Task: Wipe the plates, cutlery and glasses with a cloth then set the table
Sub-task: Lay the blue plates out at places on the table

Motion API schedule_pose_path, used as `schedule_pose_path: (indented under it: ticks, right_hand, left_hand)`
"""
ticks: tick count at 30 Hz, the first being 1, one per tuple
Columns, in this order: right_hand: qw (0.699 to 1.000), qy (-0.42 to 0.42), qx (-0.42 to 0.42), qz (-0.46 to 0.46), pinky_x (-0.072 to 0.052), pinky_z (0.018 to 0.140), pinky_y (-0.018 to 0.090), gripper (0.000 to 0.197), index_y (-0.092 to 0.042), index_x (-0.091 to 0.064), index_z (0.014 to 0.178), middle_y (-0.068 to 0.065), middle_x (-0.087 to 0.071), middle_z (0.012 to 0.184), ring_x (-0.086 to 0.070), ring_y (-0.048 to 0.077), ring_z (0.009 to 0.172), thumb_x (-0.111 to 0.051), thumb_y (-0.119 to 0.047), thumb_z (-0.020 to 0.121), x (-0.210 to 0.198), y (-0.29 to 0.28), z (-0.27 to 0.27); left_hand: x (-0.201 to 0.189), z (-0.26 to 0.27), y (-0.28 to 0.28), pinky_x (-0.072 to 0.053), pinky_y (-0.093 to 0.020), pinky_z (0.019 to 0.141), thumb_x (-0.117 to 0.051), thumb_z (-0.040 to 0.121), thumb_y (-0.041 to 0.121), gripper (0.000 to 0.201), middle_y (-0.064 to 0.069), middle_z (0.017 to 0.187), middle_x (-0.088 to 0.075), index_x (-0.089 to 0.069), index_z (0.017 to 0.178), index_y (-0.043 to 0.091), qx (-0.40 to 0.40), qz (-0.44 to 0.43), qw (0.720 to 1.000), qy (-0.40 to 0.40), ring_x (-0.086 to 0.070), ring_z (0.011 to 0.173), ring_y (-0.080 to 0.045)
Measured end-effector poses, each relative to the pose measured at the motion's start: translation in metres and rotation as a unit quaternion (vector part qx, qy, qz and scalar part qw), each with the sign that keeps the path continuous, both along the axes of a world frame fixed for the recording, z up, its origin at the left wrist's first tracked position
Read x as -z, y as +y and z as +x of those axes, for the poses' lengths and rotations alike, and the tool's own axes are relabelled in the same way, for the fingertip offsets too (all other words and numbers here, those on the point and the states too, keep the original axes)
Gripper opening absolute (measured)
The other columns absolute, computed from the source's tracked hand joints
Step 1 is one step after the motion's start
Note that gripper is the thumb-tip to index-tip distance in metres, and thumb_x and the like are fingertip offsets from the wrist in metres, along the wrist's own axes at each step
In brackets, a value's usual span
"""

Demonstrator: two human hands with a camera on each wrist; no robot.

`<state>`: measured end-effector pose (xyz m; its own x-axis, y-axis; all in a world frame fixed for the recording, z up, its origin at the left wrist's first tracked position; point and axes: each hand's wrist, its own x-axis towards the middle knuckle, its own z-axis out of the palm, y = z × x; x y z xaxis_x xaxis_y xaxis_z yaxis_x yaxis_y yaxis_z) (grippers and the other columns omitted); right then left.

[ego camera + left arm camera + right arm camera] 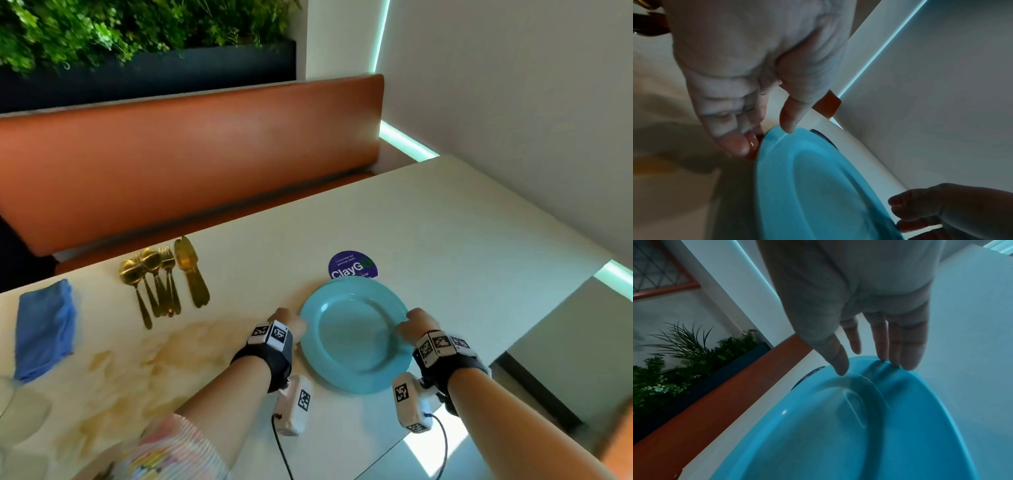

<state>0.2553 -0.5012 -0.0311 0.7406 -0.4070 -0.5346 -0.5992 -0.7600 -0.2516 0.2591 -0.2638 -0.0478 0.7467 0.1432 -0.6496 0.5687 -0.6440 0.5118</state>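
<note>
A light blue plate (356,334) lies flat on the white table (445,240), in front of me. My left hand (291,322) holds its left rim: the thumb (789,120) lies on top and the fingertips (744,146) sit against the edge. My right hand (416,325) pinches the right rim, thumb (840,365) on the plate (838,434) and fingers (900,350) over the outer edge. A folded blue cloth (46,329) lies far left. Gold cutlery (161,277), spoons, forks and a knife, lies in a bunch behind it.
A purple round sticker (352,265) is on the table just beyond the plate. A clear glass (20,411) stands at the near left corner. An orange bench back (188,154) runs behind the table, with plants above. A white wall borders the right side.
</note>
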Motion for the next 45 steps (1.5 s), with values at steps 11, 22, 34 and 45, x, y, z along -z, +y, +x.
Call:
schedule_pose_path:
  ticks: [11, 22, 34, 45]
  right_hand:
    - [0.999, 0.018, 0.002, 0.043, -0.049, 0.069, 0.026, 0.03, -0.005, -0.067, 0.101, 0.013, -0.069, 0.104, -0.065, 0.029, 0.098, -0.059, -0.022, 0.078, 0.023, -0.032, 0.02]
    - [0.884, -0.147, 0.206, 0.394, -0.053, 0.075, 0.048, 0.014, -0.003, -0.058, 0.087, 0.016, -0.059, 0.079, -0.058, 0.029, 0.072, -0.046, -0.001, 0.094, -0.016, -0.063, 0.033]
    - [0.821, -0.204, 0.305, 0.438, -0.053, 0.038, 0.029, 0.029, 0.0, -0.05, 0.124, 0.013, -0.06, 0.088, -0.057, 0.024, 0.069, -0.043, -0.002, 0.096, -0.017, -0.097, 0.023]
    - [0.799, -0.224, 0.368, 0.42, -0.054, 0.038, 0.032, 0.031, 0.001, -0.047, 0.126, 0.019, -0.056, 0.105, -0.057, 0.026, 0.069, -0.045, -0.004, 0.096, -0.018, -0.093, -0.017]
  left_hand:
    - [0.001, 0.028, -0.014, -0.052, -0.026, 0.07, -0.052, 0.092, 0.009, 0.012, -0.011, 0.082, -0.061, -0.06, 0.083, 0.012, -0.063, -0.067, 0.995, -0.035, -0.061, 0.074, -0.024]
    - [-0.015, 0.041, -0.044, -0.05, -0.027, 0.055, -0.055, 0.094, 0.011, 0.008, -0.007, 0.077, -0.06, -0.059, 0.089, 0.008, -0.213, -0.259, 0.936, -0.112, -0.056, 0.062, -0.018]
    - [0.033, 0.022, -0.041, -0.048, -0.029, 0.077, -0.064, 0.084, 0.028, 0.037, -0.016, 0.119, -0.064, -0.061, 0.111, 0.002, -0.017, 0.081, 0.997, -0.003, -0.061, 0.09, -0.028]
    - [0.016, 0.016, -0.05, -0.043, -0.034, 0.072, -0.057, 0.081, 0.009, 0.021, -0.02, 0.095, -0.065, -0.059, 0.098, -0.003, -0.166, -0.235, 0.957, -0.033, -0.064, 0.087, -0.034]
